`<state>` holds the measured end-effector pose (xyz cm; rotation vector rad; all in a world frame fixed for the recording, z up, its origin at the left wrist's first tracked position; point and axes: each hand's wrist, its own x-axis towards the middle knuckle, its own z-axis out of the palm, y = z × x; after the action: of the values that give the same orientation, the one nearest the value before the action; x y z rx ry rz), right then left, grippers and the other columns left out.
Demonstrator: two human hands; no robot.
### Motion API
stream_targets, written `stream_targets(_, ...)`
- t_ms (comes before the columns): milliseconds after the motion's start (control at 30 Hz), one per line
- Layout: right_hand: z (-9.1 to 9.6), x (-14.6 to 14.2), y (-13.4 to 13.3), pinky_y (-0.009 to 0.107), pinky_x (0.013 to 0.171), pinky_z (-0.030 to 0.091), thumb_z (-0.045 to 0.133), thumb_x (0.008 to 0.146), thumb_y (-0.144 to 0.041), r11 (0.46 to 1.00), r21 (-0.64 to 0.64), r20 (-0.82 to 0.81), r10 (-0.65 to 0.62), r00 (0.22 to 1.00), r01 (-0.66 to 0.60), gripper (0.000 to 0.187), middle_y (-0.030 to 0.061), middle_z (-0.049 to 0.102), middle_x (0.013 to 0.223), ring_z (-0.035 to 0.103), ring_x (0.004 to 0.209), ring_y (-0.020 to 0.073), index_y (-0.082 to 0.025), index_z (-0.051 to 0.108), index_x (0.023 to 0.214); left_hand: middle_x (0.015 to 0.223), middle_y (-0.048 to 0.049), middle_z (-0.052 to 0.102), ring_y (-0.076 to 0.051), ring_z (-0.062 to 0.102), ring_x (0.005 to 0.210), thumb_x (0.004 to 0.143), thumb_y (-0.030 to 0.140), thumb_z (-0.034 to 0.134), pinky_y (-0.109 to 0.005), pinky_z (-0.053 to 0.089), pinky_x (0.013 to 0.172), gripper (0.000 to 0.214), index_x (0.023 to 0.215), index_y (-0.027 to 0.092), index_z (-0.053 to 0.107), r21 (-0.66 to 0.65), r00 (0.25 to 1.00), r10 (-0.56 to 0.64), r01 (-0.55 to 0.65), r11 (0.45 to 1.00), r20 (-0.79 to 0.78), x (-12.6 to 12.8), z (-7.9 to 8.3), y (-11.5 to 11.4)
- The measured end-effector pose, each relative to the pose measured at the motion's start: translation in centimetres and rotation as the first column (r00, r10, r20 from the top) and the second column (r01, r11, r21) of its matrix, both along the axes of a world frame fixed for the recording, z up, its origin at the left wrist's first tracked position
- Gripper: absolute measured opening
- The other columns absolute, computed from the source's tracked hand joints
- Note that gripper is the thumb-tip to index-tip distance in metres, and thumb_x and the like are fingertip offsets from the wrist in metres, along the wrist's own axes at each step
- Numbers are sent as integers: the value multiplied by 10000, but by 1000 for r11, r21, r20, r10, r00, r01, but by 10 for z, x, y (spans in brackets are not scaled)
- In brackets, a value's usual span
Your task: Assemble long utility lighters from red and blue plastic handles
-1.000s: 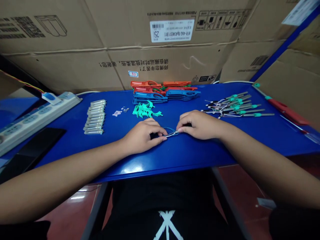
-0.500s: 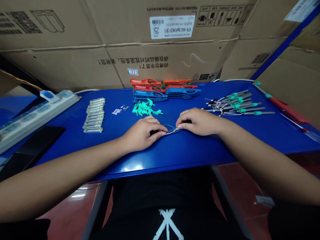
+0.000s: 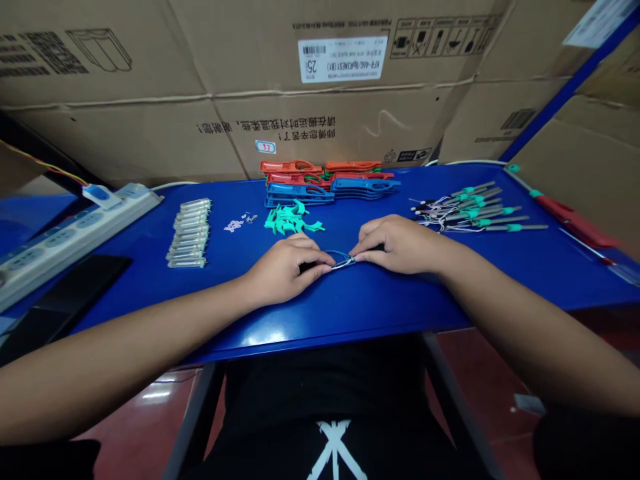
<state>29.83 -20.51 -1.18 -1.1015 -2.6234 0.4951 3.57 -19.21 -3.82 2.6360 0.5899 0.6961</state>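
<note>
**Both hands pinching a blue wire loop, mid-bench**

The near edge of the blue workbench (image 3: 350, 337) runs just behind my wrists, and the far edge sits well ahead. My left hand (image 3: 283, 270) and right hand (image 3: 395, 245) are closed in toward each other, fingers curled, clenching a thin blue wire loop (image 3: 339, 259) between them, its silvery end at the right hand's fingertips (image 3: 356, 255). Just ahead of the left hand lie teal plastic pieces (image 3: 291, 219), with stacked red and blue plastic clips (image 3: 330, 183) beyond. Ahead and right of the right hand sit wired pins with teal collars (image 3: 480, 215). Left of the left hand, there's a row of clear tubes (image 3: 189, 233), then a power strip (image 3: 75, 233).
</note>
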Motion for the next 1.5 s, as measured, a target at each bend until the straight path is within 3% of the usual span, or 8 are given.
stream_targets(600, 3, -6, -2, 288, 759, 449, 603, 908, -181, 1000, -11, 63, -9, 998, 10, 152, 51, 710, 913, 635, 831, 172, -191, 755, 907, 894, -36, 742, -157, 657, 813, 948, 241, 610, -325, 501, 827, 178, 1057, 178, 737, 13, 1000, 12, -12, 1000, 11, 2, -1, 2)
stream_targets(800, -4, -2, 0, 282, 739, 441, 626, 903, -234, 997, -71, 13, -21, 1000, 22, 156, 52, 667, 966, 601, 816, 164, -196, 681, 1045, 914, -40, 751, -157, 649, 840, 964, 247, 595, -313, 497, 835, 184, 1070, 176, 728, 86, 998, 19, -23, 996, 52, 5, 8, -10)
stream_targets(933, -6, 0, 3, 277, 727, 453, 635, 905, -266, 995, -99, -38, 7, 999, -11, 129, 48, 670, 943, 609, 802, 159, -192, 691, 994, 938, -42, 752, -177, 626, 900, 984, 280, 570, -316, 484, 816, 206, 1082, 202, 734, 177, 996, -48, 60, 982, -71, 6, 5, -21)
stream_targets(1067, -4, -1, 1, 298, 795, 466, 604, 927, -263, 999, -37, -37, 34, 999, -36, 146, 55, 696, 951, 641, 872, 177, -200, 729, 964, 959, -49, 740, -204, 610, 937, 998, 289, 540, -339, 464, 775, 244, 1139, 210, 722, 274, 981, -33, 86, 958, -192, 4, 0, -24)
stream_targets(1167, -1, -5, -3, 332, 840, 470, 624, 915, -302, 998, 50, -11, 33, 999, -32, 195, 79, 689, 1002, 636, 935, 211, -198, 725, 1044, 1014, -60, 723, -198, 609, 937, 1002, 262, 518, -338, 482, 789, 256, 1145, 186, 717, 276, 973, -89, 148, 950, -215, 3, 1, -23)
stream_targets(1300, -1, -18, -7, 354, 859, 456, 616, 920, -332, 987, 155, -50, 38, 998, -30, 213, 89, 673, 994, 611, 947, 223, -189, 724, 1035, 1033, -71, 713, -210, 612, 960, 999, 266, 514, -347, 500, 815, 259, 1145, 186, 713, 263, 971, -107, 162, 951, -213, 3, 2, -25)
stream_targets(1400, -3, -28, -7, 355, 810, 436, 611, 906, -271, 988, 149, 15, 39, 999, -41, 158, 74, 667, 925, 597, 862, 209, -192, 746, 922, 1021, -76, 722, -219, 620, 961, 995, 307, 525, -362, 509, 843, 266, 1148, 195, 710, 225, 972, -133, 176, 958, -194, 3, 4, -24)
stream_targets(1500, -4, -31, -8, 357, 801, 418, 602, 900, -245, 991, 132, 53, 24, 998, -31, 163, 73, 662, 913, 592, 848, 207, -189, 752, 927, 985, -73, 736, -196, 641, 926, 988, 299, 530, -351, 516, 874, 257, 1130, 184, 711, 139, 989, -128, 137, 981, -77, -3, 10, -14)
